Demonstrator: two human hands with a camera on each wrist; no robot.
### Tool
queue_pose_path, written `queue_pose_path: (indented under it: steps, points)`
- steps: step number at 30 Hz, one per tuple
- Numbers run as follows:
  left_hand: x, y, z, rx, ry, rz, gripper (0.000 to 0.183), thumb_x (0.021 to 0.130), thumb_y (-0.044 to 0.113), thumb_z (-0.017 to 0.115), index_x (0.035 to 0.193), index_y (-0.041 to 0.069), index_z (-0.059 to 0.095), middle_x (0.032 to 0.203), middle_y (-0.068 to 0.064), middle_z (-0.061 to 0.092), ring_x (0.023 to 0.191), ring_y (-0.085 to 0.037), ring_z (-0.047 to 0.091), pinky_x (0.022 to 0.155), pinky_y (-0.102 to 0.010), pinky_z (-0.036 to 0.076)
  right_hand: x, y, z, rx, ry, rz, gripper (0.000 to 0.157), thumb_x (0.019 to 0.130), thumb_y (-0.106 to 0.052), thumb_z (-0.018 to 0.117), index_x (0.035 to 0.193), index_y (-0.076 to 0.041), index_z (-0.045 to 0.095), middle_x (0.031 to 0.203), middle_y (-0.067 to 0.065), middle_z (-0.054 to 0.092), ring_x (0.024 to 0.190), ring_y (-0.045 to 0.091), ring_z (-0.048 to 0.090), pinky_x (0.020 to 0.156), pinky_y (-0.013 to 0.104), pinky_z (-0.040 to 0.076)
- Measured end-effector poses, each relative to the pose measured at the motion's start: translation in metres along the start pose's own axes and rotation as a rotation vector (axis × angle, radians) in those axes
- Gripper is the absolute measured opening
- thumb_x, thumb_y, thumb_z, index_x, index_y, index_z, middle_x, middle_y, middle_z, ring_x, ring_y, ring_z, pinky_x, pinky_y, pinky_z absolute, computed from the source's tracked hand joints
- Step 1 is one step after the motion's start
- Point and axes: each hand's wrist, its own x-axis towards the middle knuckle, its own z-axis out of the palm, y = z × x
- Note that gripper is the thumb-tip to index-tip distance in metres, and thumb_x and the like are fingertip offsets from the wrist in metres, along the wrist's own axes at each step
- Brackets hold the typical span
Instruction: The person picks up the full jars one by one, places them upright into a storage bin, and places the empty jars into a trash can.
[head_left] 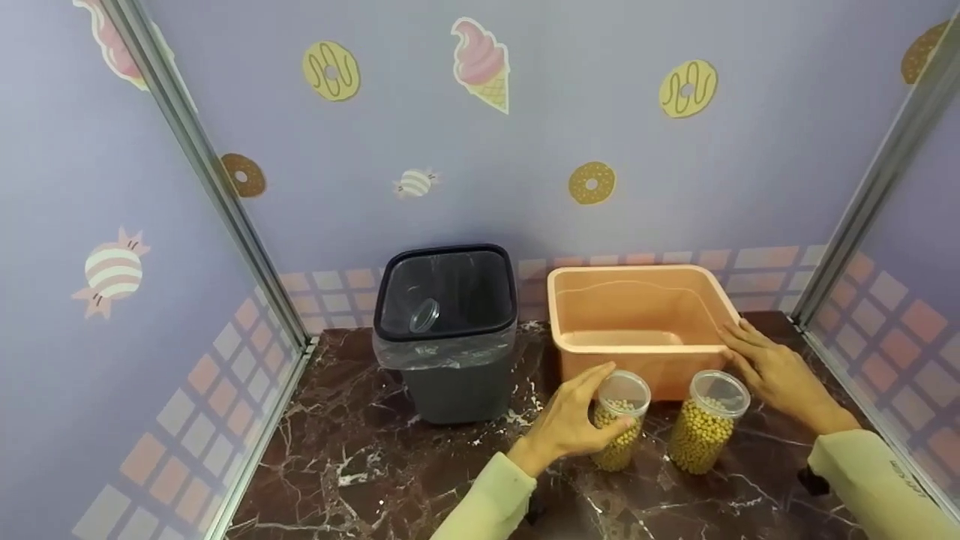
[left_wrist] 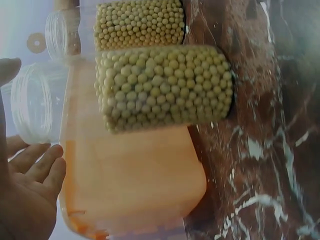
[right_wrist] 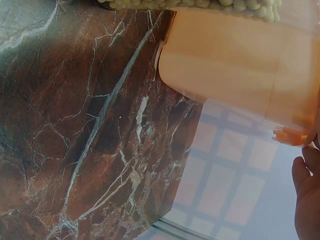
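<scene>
Two clear jars of pale yellow beans stand side by side in front of a peach plastic tub [head_left: 637,375]. My left hand [head_left: 571,420] is at the left jar [head_left: 619,439], its thumb and fingers spread to either side of the jar's upper part. In the left wrist view, the fingers [left_wrist: 47,162] are right by the clear rim of that jar [left_wrist: 165,87]. The right jar [head_left: 701,439] stands near my right hand [head_left: 776,371]. That hand rests on the tub's right rim, fingers extended over the edge; its fingertips [right_wrist: 301,172] show at the tub's corner.
Left of the tub stands a dark bin [head_left: 461,390] lined with a clear bag, with a clear round piece [head_left: 424,316] inside. Everything stands on a dark marbled tabletop [head_left: 360,465]. Printed panels with metal corner posts [head_left: 202,161] enclose the back and sides.
</scene>
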Motion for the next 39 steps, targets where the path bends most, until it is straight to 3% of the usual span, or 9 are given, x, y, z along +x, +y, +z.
queue_pose_path:
  steps: [7, 14, 18, 22, 26, 32, 39]
  points:
    - [-0.004, -0.004, 0.009, -0.121, 0.028, -0.103, 0.084, 0.083, 0.051, 0.078, 0.145, 0.005, 0.046, 0.124, -0.003, 0.066, 0.106, -0.006, 0.064, 0.09, -0.01, 0.049, -0.002, -0.004, 0.007, -0.009, 0.003, -0.027, 0.043, 0.095, -0.01, 0.067, 0.136, 0.0, 0.061, 0.139, 0.025, 0.056, 0.128, 0.053, 0.049, 0.09, 0.073, 0.044]
    - [-0.009, -0.003, 0.01, -0.191, 0.084, -0.149, 0.075, 0.079, 0.051, 0.082, 0.135, 0.008, 0.057, 0.111, 0.002, 0.071, 0.094, -0.006, 0.067, 0.08, -0.016, 0.056, -0.001, -0.005, 0.013, -0.034, -0.009, -0.06, 0.042, 0.095, -0.012, 0.067, 0.135, 0.0, 0.061, 0.139, 0.024, 0.057, 0.128, 0.052, 0.05, 0.091, 0.071, 0.045]
    - [-0.007, 0.0, 0.01, -0.186, 0.112, -0.156, 0.072, 0.078, 0.054, 0.081, 0.132, 0.01, 0.059, 0.107, 0.005, 0.071, 0.09, -0.002, 0.066, 0.078, -0.017, 0.057, -0.001, -0.004, 0.01, -0.032, 0.015, -0.051, 0.043, 0.095, -0.011, 0.068, 0.136, -0.001, 0.061, 0.139, 0.024, 0.057, 0.128, 0.051, 0.051, 0.091, 0.071, 0.045]
    - [-0.004, 0.002, 0.009, -0.151, 0.131, -0.174, 0.07, 0.077, 0.056, 0.081, 0.128, 0.012, 0.062, 0.102, 0.008, 0.072, 0.086, 0.003, 0.064, 0.074, -0.01, 0.053, -0.001, -0.004, 0.008, -0.027, 0.009, -0.032, 0.043, 0.096, -0.012, 0.067, 0.137, -0.001, 0.06, 0.139, 0.024, 0.057, 0.128, 0.05, 0.051, 0.091, 0.071, 0.045]
    - [0.0, 0.004, 0.005, -0.17, 0.129, -0.182, 0.068, 0.076, 0.055, 0.082, 0.126, 0.013, 0.063, 0.1, 0.009, 0.072, 0.082, 0.001, 0.066, 0.07, -0.01, 0.054, -0.002, -0.003, 0.006, -0.031, 0.009, -0.031, 0.043, 0.096, -0.012, 0.067, 0.136, 0.0, 0.061, 0.139, 0.023, 0.057, 0.127, 0.051, 0.051, 0.091, 0.071, 0.045]
    - [0.017, 0.014, -0.012, -0.201, 0.138, -0.157, 0.064, 0.077, 0.052, 0.083, 0.126, 0.014, 0.064, 0.097, 0.007, 0.073, 0.079, -0.001, 0.066, 0.066, -0.018, 0.058, -0.003, -0.002, 0.002, -0.038, 0.005, -0.022, 0.043, 0.096, -0.013, 0.067, 0.136, -0.001, 0.061, 0.14, 0.023, 0.056, 0.129, 0.05, 0.05, 0.093, 0.071, 0.044]
    - [0.05, 0.032, -0.048, -0.171, 0.185, -0.104, 0.064, 0.078, 0.051, 0.081, 0.124, 0.009, 0.066, 0.1, -0.002, 0.074, 0.082, -0.005, 0.067, 0.071, -0.011, 0.054, -0.001, -0.002, -0.005, -0.035, -0.017, -0.001, 0.042, 0.098, -0.015, 0.064, 0.138, -0.002, 0.06, 0.142, 0.023, 0.054, 0.133, 0.047, 0.047, 0.093, 0.072, 0.043]
